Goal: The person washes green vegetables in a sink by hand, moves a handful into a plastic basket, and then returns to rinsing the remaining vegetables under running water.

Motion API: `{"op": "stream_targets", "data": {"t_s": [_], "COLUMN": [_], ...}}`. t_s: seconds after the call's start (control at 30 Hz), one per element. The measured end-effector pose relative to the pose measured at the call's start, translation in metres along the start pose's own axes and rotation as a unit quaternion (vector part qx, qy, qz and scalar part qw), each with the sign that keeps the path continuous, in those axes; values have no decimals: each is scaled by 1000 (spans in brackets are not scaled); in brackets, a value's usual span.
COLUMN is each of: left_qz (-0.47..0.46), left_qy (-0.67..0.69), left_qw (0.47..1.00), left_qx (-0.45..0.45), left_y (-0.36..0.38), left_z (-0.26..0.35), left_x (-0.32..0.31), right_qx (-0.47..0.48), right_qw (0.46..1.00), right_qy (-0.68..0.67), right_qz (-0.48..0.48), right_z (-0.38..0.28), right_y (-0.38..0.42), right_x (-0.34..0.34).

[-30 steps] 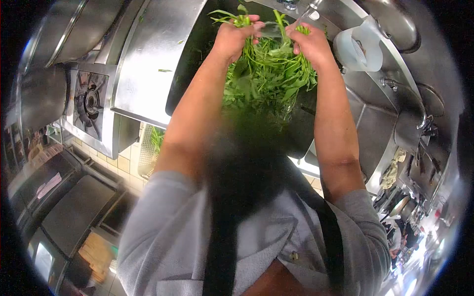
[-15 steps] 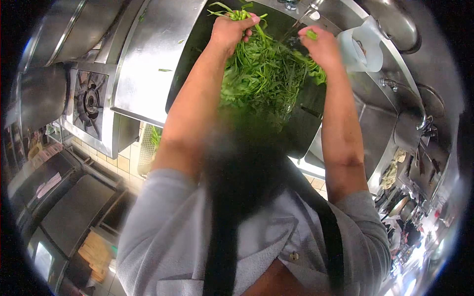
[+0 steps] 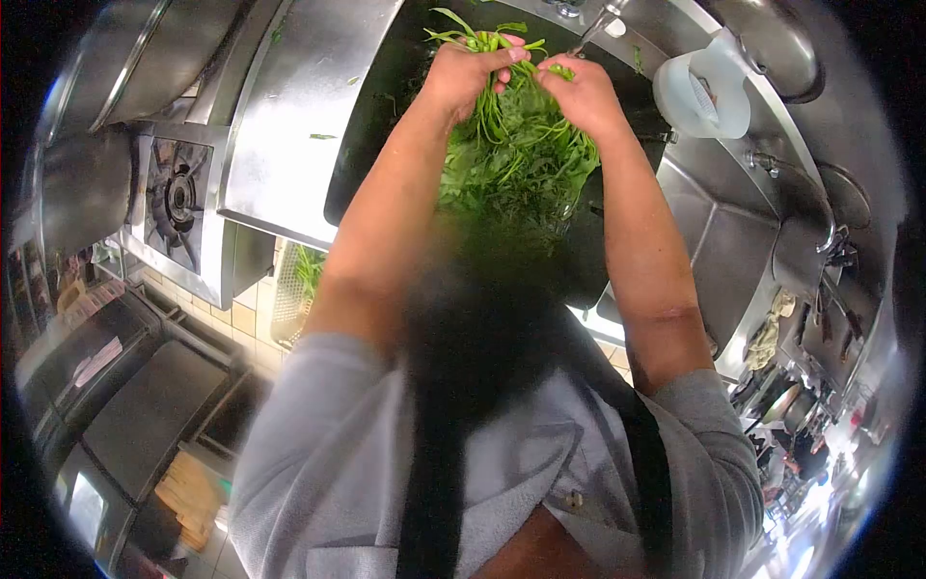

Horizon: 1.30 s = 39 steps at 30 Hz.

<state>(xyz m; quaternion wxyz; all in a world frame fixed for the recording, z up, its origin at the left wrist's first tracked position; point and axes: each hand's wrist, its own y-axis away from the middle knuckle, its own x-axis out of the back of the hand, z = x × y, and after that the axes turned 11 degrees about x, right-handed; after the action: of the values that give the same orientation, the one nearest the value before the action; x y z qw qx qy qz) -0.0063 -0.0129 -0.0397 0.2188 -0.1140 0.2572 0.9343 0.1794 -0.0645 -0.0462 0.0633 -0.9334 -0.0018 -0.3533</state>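
Observation:
Leafy greens [image 3: 516, 154] with long thin stems fill part of a dark sink basin [image 3: 371, 125]. At its far side my left hand [image 3: 473, 77] is closed around a bunch of stems, whose ends stick out above the fingers. Close beside it on the right, my right hand [image 3: 584, 92] pinches some green stems between thumb and fingers. Just beyond both hands is a metal faucet [image 3: 598, 24]. A dark blur covers the near part of the basin.
A translucent plastic pitcher [image 3: 702, 92] stands right of the basin, near a second steel sink [image 3: 728, 241]. To the left are a steel counter [image 3: 299, 106] with leaf scraps and a gas burner [image 3: 179, 198]. Below the counter, a perforated basket [image 3: 287, 304] holds greens.
My right hand has moved left and slightly down, from beside the pitcher to next to my left hand. My left hand has shifted slightly right, still holding the stems.

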Motion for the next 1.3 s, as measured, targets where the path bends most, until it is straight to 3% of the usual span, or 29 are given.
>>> {"op": "stream_targets", "data": {"t_s": [0.1, 0.13, 0.17, 0.23, 0.33, 0.37, 0.43, 0.47, 0.53, 0.67, 0.77, 0.87, 0.9, 0.97, 1.03, 1.2, 1.3], "left_qz": [16, 16, 44, 76, 41, 39, 23, 6, -10, -31, -36, -17, -17, 17, 31, 26, 29], "left_qy": [39, 39, 80, 119, 260, 260, 295, 287, 284, 268, 272, 141, 142, 13, 37, 143, 149], "left_qw": [998, 998, 995, 989, 965, 965, 955, 958, 959, 963, 961, 990, 990, 999, 997, 988, 987], "left_qx": [-39, -39, -38, -39, -15, -14, -15, -21, -16, -22, -25, -17, -16, -44, -57, -53, -53], "left_y": [-1, 0, 0, -1, -10, -12, -9, -14, -15, -17, -16, -9, -8, -6, -6, -11, -10], "left_z": [-5, -4, -2, 0, -4, -8, -6, -10, -10, -14, -13, -9, -7, -2, 0, 7, 6], "left_x": [-5, -2, 3, 14, 24, 23, 11, 7, -3, -15, -11, -9, -9, -7, -8, -5, -9], "right_qx": [-80, -171, -153, -197, -156, -156, -89, -114, -75, -101, -36, -60, -60, -68, -80, -82, -108], "right_qw": [990, 967, 935, 861, 836, 836, 941, 957, 982, 988, 998, 994, 994, 993, 994, 987, 984], "right_qy": [-77, -162, -272, -434, -492, -490, -307, -260, -174, -75, -43, -40, -39, -85, -76, -47, -91], "right_qz": [83, 99, 168, 177, 189, 190, 108, 68, -12, -87, -34, -87, -87, -48, -21, -126, -110], "right_z": [17, 4, 24, 20, 14, 12, -4, -12, -35, -41, -16, -22, -19, -12, -16, -20, -24], "right_y": [-5, -3, -3, 3, 7, 7, 4, 3, 1, -4, -8, -10, -10, -12, -10, -2, 1], "right_x": [-7, 5, 7, 31, 46, 48, 47, 42, 30, 10, 0, 18, 20, 23, 29, 34, 27]}}
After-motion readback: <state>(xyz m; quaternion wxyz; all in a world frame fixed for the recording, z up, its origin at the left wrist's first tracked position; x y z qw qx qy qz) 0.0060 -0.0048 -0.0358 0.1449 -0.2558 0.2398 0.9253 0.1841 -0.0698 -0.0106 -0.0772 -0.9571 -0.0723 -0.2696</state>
